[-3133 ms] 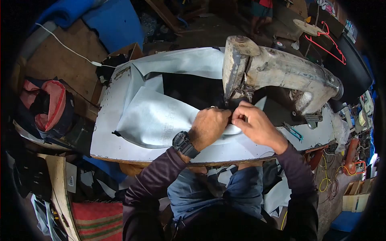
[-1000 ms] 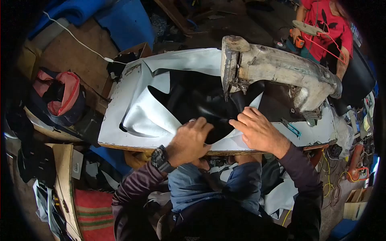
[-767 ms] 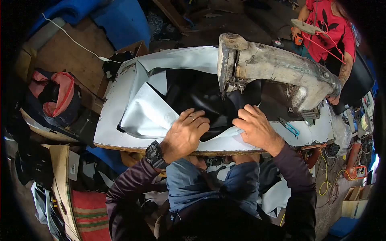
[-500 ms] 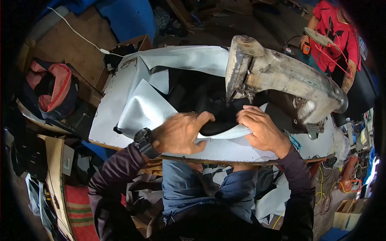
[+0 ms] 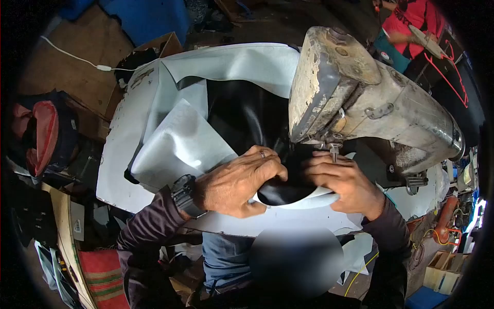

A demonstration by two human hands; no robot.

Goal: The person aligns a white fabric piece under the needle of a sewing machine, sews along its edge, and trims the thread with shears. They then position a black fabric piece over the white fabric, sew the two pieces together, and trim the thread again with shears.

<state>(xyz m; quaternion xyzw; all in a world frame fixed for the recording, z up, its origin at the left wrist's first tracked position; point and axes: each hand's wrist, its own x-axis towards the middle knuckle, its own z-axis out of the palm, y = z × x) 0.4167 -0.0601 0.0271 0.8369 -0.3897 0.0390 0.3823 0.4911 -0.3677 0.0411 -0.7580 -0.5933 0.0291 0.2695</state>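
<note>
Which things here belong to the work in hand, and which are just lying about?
Seemingly in the work:
sheet material, with left hand and right hand on it
sewing machine
worktable

Apparently lying about:
open bag
striped cloth
wooden box

Both hands (image 5: 239,181) curled, slightly apart

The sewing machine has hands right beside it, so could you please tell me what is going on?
A person's left hand and right hand are on some black and pale material lying over the white table. The right hand is close to the head of the sewing machine, the left hand at the material's near edge.
</note>
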